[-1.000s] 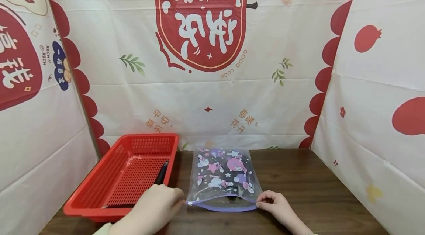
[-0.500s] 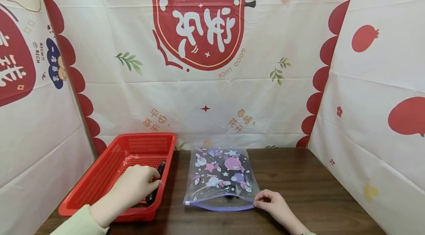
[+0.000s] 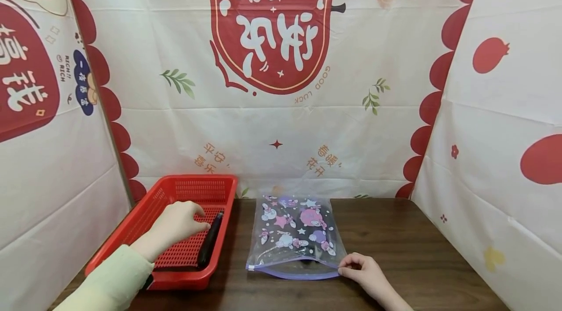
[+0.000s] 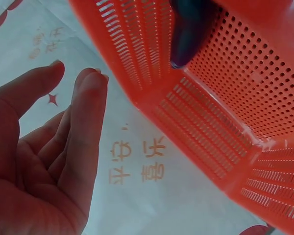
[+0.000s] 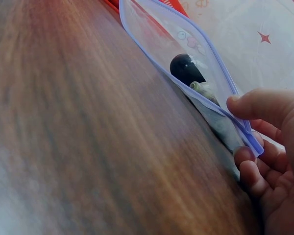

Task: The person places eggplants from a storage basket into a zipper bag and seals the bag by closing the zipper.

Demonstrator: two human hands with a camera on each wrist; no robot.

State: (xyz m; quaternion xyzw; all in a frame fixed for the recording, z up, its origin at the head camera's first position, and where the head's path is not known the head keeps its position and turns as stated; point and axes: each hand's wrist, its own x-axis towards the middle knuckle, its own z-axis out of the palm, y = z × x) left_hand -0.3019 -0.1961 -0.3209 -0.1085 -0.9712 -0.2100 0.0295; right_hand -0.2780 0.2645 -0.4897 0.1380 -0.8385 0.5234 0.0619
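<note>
My left hand (image 3: 179,223) hovers over the red basket (image 3: 184,280), thumb and fingers spread apart with nothing between them. Just right of its fingertips, a long dark purple eggplant (image 3: 210,242) lies along the basket's right wall; its glossy end shows in the left wrist view. A clear zip bag (image 3: 291,240) with cartoon prints and a purple edge lies flat, its mouth gaping toward me. At the mouth's right corner my right hand (image 3: 368,274) pinches the edge. Inside the bag, the right wrist view shows a dark rounded end (image 5: 185,68) beside a pale green stub (image 5: 206,91).
Another dark long shape (image 3: 175,268) lies along the basket's near side, partly hidden by my sleeve. The bag's white slider (image 3: 250,268) sits at the left corner of its mouth. A printed cloth (image 3: 281,125) encloses the brown table (image 3: 386,233) at the back and sides.
My left hand has gone from beside the bag's left corner leftward to over the basket, then slightly farther back, uncovering more of the eggplant. My right hand stays on the bag's corner.
</note>
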